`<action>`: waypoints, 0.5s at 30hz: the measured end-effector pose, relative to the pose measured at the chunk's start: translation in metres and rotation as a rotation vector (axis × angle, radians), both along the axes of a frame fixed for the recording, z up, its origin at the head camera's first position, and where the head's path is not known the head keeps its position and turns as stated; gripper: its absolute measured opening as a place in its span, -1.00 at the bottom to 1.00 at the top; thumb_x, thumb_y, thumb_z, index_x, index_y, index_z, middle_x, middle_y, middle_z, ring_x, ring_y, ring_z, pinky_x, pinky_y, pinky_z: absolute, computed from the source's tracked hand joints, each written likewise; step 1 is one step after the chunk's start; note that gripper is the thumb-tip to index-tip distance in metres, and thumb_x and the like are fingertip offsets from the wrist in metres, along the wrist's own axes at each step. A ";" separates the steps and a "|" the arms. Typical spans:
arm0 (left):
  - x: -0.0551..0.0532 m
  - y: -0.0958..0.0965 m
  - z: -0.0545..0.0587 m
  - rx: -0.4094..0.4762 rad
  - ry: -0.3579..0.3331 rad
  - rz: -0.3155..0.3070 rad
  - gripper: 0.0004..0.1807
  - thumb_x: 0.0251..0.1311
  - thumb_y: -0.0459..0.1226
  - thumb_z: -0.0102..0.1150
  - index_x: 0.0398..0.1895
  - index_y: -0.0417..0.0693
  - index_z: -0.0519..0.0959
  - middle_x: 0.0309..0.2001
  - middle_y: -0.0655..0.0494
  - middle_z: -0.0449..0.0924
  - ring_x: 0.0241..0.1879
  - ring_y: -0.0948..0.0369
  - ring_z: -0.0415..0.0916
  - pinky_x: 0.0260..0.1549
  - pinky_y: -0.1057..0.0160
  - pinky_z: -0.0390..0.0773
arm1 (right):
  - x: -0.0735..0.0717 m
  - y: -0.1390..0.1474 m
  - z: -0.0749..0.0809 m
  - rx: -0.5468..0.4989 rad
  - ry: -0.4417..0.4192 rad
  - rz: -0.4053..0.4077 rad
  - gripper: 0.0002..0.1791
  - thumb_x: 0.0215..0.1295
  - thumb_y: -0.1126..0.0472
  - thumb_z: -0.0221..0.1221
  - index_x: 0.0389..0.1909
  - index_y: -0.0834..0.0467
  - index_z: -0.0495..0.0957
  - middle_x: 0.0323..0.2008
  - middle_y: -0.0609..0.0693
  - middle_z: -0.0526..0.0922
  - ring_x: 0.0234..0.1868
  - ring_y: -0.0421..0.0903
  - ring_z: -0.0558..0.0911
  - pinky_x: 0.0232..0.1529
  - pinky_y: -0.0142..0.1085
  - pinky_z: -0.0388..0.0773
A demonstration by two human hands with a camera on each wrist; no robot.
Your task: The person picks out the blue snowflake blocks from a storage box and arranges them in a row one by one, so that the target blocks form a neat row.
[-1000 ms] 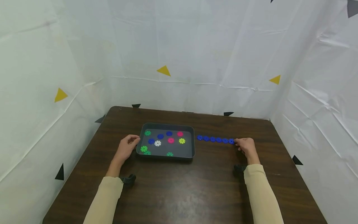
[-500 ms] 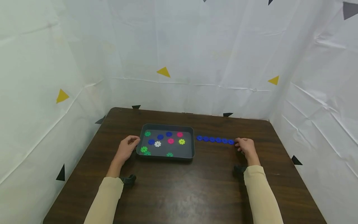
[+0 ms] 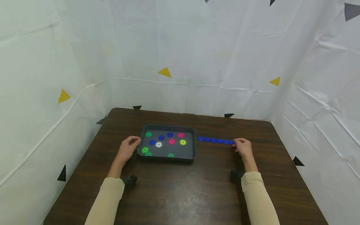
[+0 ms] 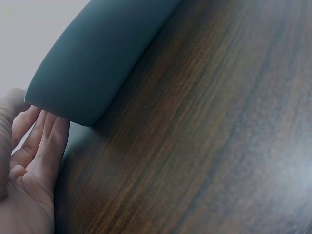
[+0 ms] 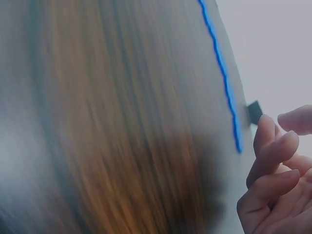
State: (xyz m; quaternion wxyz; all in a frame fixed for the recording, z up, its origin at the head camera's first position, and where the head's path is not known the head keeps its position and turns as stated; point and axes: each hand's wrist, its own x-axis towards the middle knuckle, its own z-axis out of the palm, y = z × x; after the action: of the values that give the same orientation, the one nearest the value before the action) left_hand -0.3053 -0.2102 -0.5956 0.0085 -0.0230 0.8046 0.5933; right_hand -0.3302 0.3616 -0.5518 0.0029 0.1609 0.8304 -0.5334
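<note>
My left hand [image 3: 126,148] is at the left end of a dark grey tray [image 3: 184,151]. In the left wrist view its thumb lies on the tray's rim and its other fingers reach under the outer wall. Several flower-shaped plastic discs lie inside, among them a white disc [image 3: 158,144] and a yellow disc [image 3: 183,142]. Right of the tray, blue discs [image 3: 213,140] form a straight row on the table. My right hand [image 3: 244,148] is at the row's right end, fingertips overlapping the last disc in the head view. The right wrist view shows its fingers loosely bent, the thumb apart from them.
The discs in the tray also include green [image 3: 148,134], pink [image 3: 172,141] and blue [image 3: 161,137] ones. Everything stands on a dark brown wooden table [image 3: 180,187]. White sheeting [image 3: 191,47] with yellow and black triangles hangs behind it and at both sides.
My right hand has moved slightly left, its fingertips now over the end disc of the blue row. The left hand and the tray stay where they were.
</note>
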 end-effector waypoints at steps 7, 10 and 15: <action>0.000 0.000 -0.001 -0.002 0.000 0.001 -0.41 0.56 0.14 0.17 0.35 -0.11 0.55 0.33 -0.18 0.56 0.38 -0.09 0.55 0.42 -0.19 0.52 | 0.008 -0.030 0.008 0.016 0.084 0.044 -0.57 0.65 0.07 0.12 0.23 0.33 0.61 -0.15 0.19 0.80 -0.56 -0.26 0.46 -0.38 -0.36 0.49; -0.001 0.000 -0.002 0.002 -0.001 -0.002 -0.39 0.55 0.16 0.18 0.34 -0.11 0.56 0.33 -0.18 0.56 0.38 -0.08 0.55 0.41 -0.19 0.53 | 0.008 -0.043 0.013 0.011 0.118 0.084 -0.60 0.63 0.09 0.18 0.20 0.33 0.63 -0.04 0.29 0.80 -0.56 -0.27 0.46 -0.41 -0.39 0.50; -0.002 0.000 -0.001 0.006 0.001 -0.001 -0.40 0.55 0.15 0.18 0.34 -0.10 0.55 0.33 -0.17 0.55 0.40 -0.08 0.54 0.40 -0.18 0.53 | 0.008 -0.072 0.024 -0.001 0.155 0.161 -0.61 0.60 0.10 0.24 0.20 0.32 0.64 0.06 0.33 0.76 -0.55 -0.26 0.45 -0.44 -0.39 0.49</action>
State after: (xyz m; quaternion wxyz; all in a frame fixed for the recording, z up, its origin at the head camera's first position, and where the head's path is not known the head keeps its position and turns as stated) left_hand -0.3069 -0.2103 -0.5970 0.0083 -0.0220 0.8029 0.5957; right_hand -0.3223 0.2895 -0.5278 -0.0183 0.0520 0.8381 -0.5427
